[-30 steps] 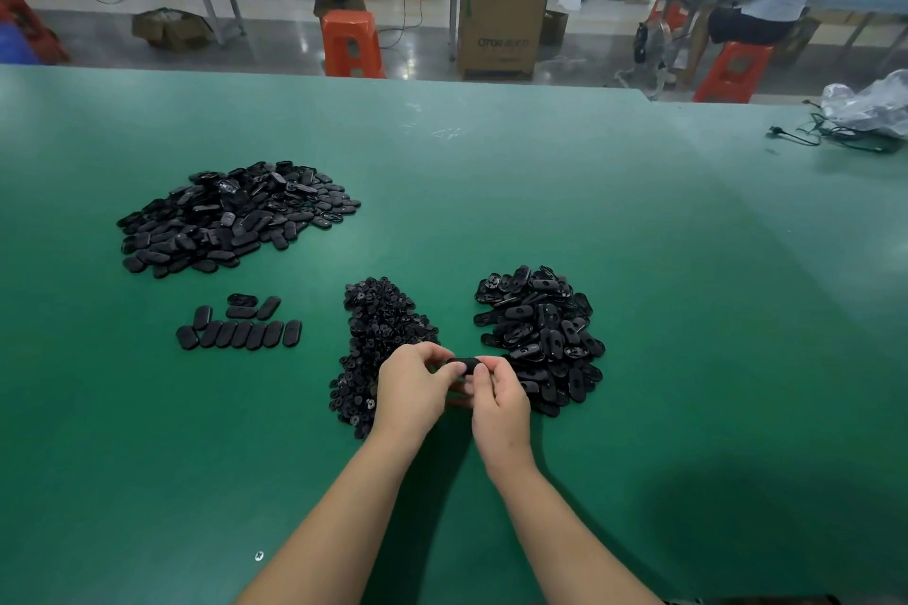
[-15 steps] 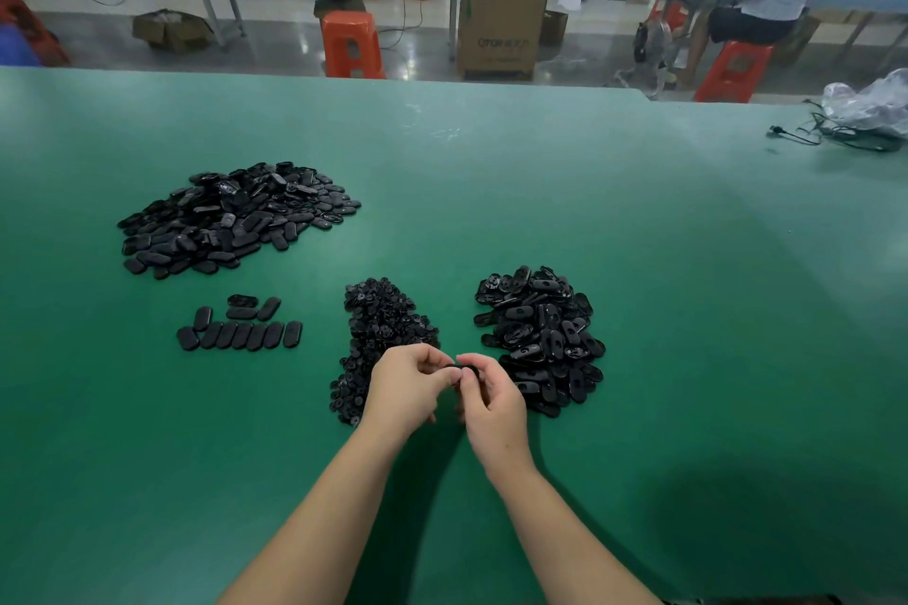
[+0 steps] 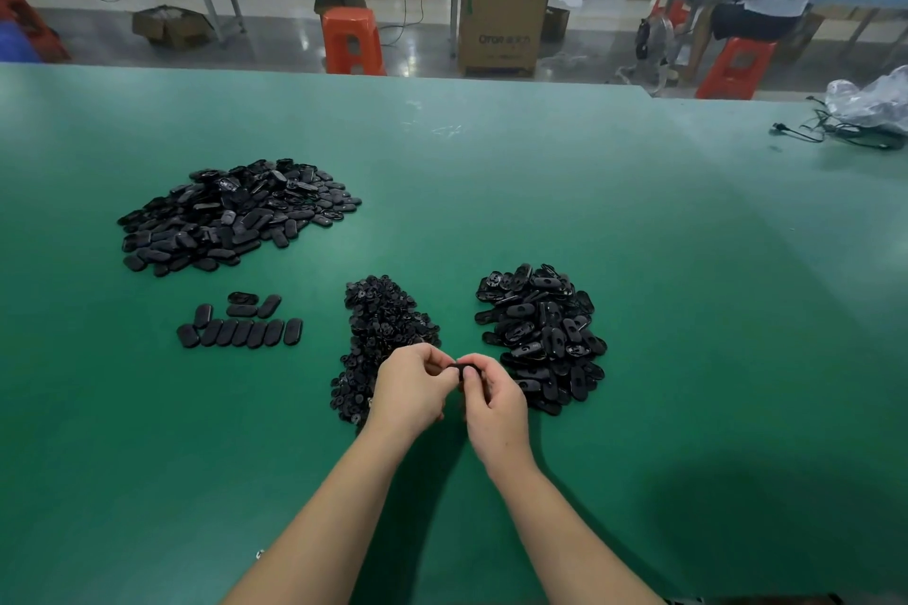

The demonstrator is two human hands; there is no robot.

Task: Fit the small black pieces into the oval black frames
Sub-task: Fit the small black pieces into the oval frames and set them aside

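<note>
My left hand [image 3: 410, 391] and my right hand [image 3: 494, 400] meet low in the middle of the green table and both pinch one oval black frame [image 3: 461, 365], mostly hidden by the fingers. Behind my left hand lies a heap of small black pieces [image 3: 381, 334]. A heap of oval black frames [image 3: 540, 334] lies just right of my right hand. Whether a small piece sits in the held frame is hidden.
A large pile of black oval parts [image 3: 231, 216] lies at the far left, with a short row of oval parts [image 3: 241, 332] laid out below it. A plastic bag and cables [image 3: 865, 118] lie at the far right. The table's far edge [image 3: 344, 74] borders an aisle with stools and boxes.
The hands have stayed together in the same spot; the fingers have shifted on the held frame, and the right thumb now lies over its end.
</note>
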